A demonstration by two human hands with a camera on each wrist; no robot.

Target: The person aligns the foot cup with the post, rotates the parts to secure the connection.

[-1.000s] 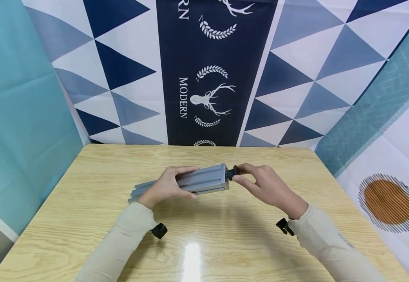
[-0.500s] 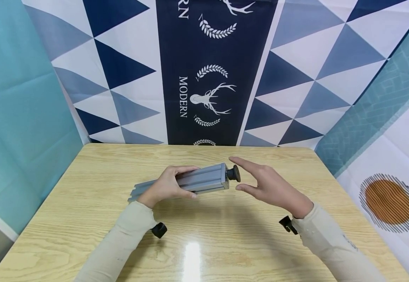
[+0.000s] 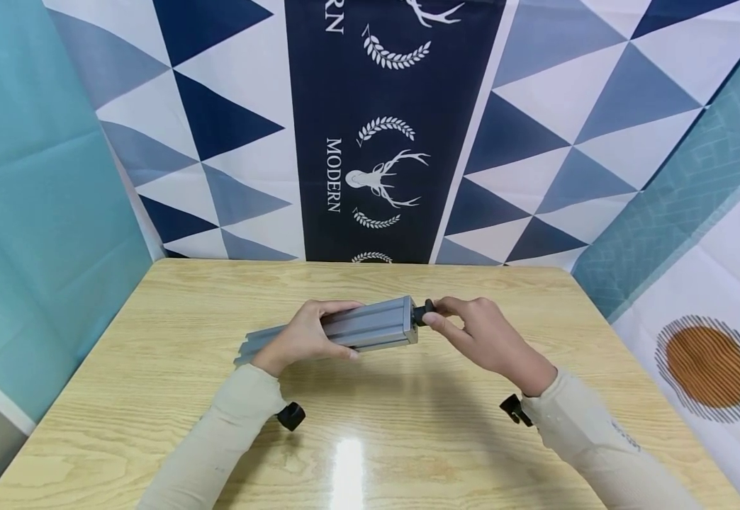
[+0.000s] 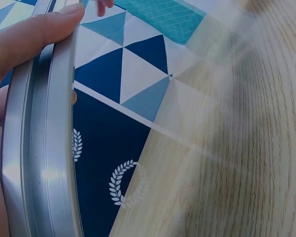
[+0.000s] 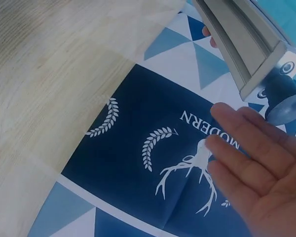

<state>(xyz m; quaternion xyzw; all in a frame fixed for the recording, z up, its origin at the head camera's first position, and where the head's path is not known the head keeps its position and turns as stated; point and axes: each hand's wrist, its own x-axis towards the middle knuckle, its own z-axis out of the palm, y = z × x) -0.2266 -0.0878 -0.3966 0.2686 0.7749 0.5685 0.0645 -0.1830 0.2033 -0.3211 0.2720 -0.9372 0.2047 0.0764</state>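
Note:
A grey aluminium extrusion profile [image 3: 376, 322] is held above the table, slanting up to the right in the head view. My left hand [image 3: 309, 333] grips it round the middle, the thumb on its near side. The left wrist view shows the grooved face of the profile [image 4: 42, 148] under the thumb. From its right end a black levelling foot [image 3: 419, 314] sticks out. My right hand [image 3: 481, 340] pinches the rim of this foot between thumb and index finger. In the right wrist view the other fingers [image 5: 256, 170] lie loosely extended beside the foot's round base [image 5: 287, 107]; the thumb is hidden.
Both hands are above a light wood-grain table [image 3: 357, 397]. A patterned cloth [image 3: 370, 92] hangs behind its far edge, with more cloth at the sides. Black wrist mounts [image 3: 290, 416] sit under both sleeves.
Half a second ago the right thumb and fingers were spread apart around the foot; now they pinch it again. The left hand and profile have stayed nearly still.

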